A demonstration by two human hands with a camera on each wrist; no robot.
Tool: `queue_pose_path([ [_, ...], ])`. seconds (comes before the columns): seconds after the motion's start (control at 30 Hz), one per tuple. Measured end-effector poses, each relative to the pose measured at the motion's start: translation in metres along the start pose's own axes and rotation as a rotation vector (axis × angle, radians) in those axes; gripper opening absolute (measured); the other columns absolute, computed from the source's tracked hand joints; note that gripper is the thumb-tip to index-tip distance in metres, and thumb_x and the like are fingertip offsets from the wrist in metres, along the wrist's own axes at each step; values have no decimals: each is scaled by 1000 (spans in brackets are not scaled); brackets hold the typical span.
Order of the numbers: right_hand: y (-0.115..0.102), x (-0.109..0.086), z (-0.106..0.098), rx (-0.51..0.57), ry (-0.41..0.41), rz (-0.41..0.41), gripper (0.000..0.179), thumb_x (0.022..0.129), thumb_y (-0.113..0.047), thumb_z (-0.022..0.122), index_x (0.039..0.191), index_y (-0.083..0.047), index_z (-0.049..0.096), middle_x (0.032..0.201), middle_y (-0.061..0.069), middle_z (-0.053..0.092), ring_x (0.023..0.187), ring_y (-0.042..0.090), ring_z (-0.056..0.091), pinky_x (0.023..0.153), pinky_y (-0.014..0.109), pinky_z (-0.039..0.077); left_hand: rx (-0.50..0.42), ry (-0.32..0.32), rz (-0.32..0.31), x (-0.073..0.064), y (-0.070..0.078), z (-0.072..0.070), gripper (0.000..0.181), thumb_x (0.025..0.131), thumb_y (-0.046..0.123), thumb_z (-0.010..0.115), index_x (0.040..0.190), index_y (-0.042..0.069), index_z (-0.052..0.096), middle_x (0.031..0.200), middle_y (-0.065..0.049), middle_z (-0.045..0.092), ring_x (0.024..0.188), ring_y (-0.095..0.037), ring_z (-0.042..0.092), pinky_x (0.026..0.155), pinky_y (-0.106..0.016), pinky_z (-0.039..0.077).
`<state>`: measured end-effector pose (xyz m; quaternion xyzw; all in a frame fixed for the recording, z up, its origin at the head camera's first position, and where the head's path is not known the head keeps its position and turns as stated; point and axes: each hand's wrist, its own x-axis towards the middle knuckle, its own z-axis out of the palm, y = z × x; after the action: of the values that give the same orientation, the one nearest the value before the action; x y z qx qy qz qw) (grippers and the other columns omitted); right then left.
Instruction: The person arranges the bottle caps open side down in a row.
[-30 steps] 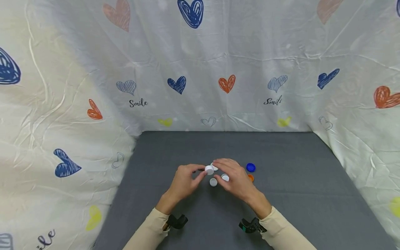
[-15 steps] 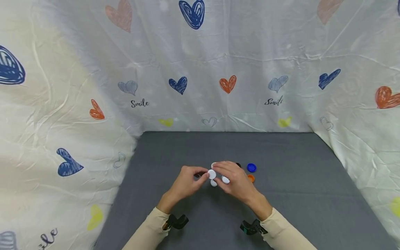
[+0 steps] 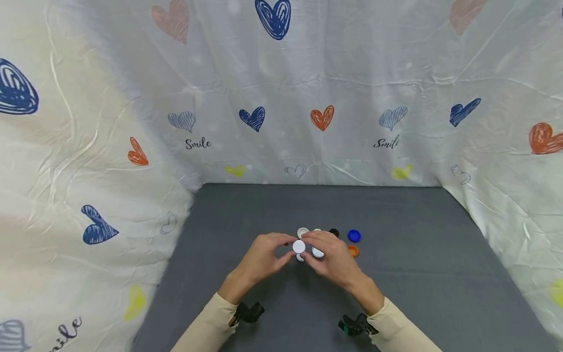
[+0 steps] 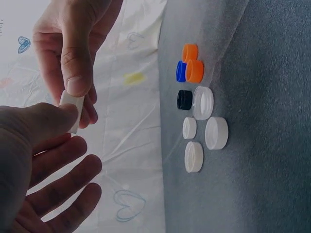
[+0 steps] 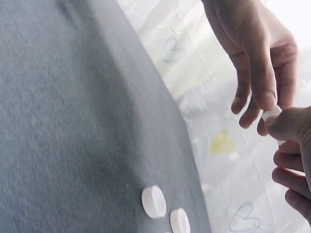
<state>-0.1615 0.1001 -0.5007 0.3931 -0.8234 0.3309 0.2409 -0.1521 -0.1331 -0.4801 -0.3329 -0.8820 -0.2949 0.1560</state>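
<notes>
Above the grey table, both hands pinch one white bottle cap [image 3: 299, 247] between thumbs and fingers. My left hand [image 3: 258, 256] grips its left edge and my right hand [image 3: 333, 257] its right edge. In the head view the cap's round flat face points up at the camera. Edge-on, the same cap [image 4: 73, 109] shows in the left wrist view, with the left thumb [image 4: 56, 116] lapping over it. Below the hands sit several loose caps: a black cap [image 4: 184, 100], a translucent cap [image 4: 203, 103] and a few white caps, one of them [image 4: 194, 157] nearest the left wrist camera.
Past the right hand lie a blue cap [image 3: 354, 235] and an orange cap [image 3: 353, 251]; a second orange cap [image 4: 190, 52] shows in the left wrist view. The grey cloth-covered table [image 3: 418, 293] ends at a white curtain [image 3: 281, 73] printed with hearts.
The held white cap has shifted slightly right and turned its flat face toward the head camera. My right fingers, apart from it a second ago, now hold its right edge.
</notes>
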Motion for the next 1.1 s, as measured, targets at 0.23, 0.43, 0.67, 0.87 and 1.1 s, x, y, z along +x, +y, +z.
queue_pose_path([
  [0.23,-16,-2,18,-53,-84,10,35,85,-28,81,116,-13,75,117,0,73,113,17,67,99,42,52,104,-79,1,-20,-5,-9,27,83,24,83,109,17,76,101,6,76,91,-8,70,83,-31,58],
  [0.43,-28,-11,39,-34,-162,-2,30,85,-29,81,111,-14,77,112,-2,74,109,15,68,98,37,53,111,-189,17,-44,-13,-13,24,85,25,82,107,17,76,100,8,75,90,-8,70,80,-31,57],
  [0.67,-33,-17,63,-57,-233,-9,28,86,-32,79,107,-14,76,110,-2,74,108,15,68,97,35,52,143,-243,-12,-63,-22,-8,23,85,25,81,106,16,77,99,7,75,92,-10,70,83,-33,57],
  [0.87,-33,-20,78,-58,-289,18,25,87,-32,77,105,-15,77,107,-4,73,107,14,68,98,34,52,185,-274,-53,-73,-27,-2,20,85,24,81,103,16,77,98,6,75,91,-12,70,82,-36,56],
  [1.1,-34,-25,93,-105,-308,-4,22,85,-31,78,101,-16,77,103,-6,72,103,14,67,95,35,52,190,-321,-80,-82,-35,4,17,83,22,82,99,18,79,92,7,75,86,-10,68,78,-34,56],
])
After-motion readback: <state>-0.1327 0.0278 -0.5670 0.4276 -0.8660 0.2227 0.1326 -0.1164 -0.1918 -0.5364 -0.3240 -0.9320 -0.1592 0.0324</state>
